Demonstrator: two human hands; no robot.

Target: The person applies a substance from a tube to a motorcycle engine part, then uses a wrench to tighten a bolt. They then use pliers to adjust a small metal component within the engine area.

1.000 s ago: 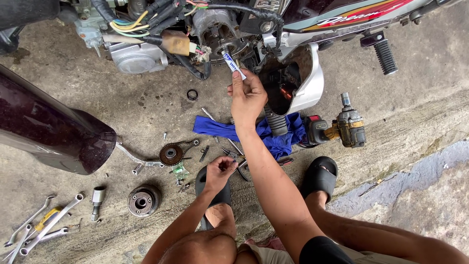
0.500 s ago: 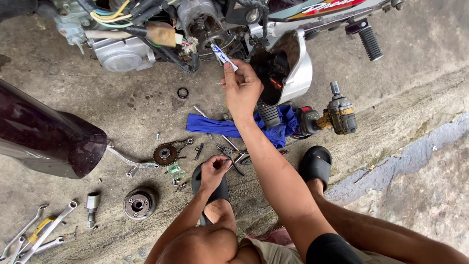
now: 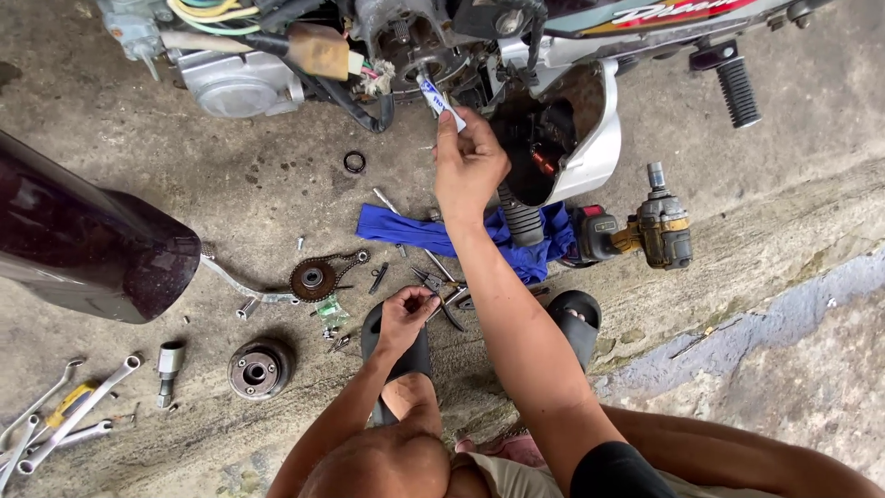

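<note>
Tube [image 3: 441, 96], white and blue, pinched in our right hand [image 3: 468, 166] against the engine [image 3: 415, 41]; our left hand [image 3: 406, 318] curls loosely over small tools [image 3: 441, 293].

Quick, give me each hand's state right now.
Left hand: low over the small parts on the ground, fingers curled; whether it holds anything cannot be told.
Right hand: closed on a small white-and-blue tube, tip at the engine.

The red-and-white motorcycle body [image 3: 645, 18] is cut off by the top edge. The dark glossy fender [image 3: 83, 249] is cropped at the left edge. What the left hand [image 3: 404, 318] grips cannot be told. The small white-and-blue tube [image 3: 441, 100] has its tip hidden inside the engine opening.
</note>
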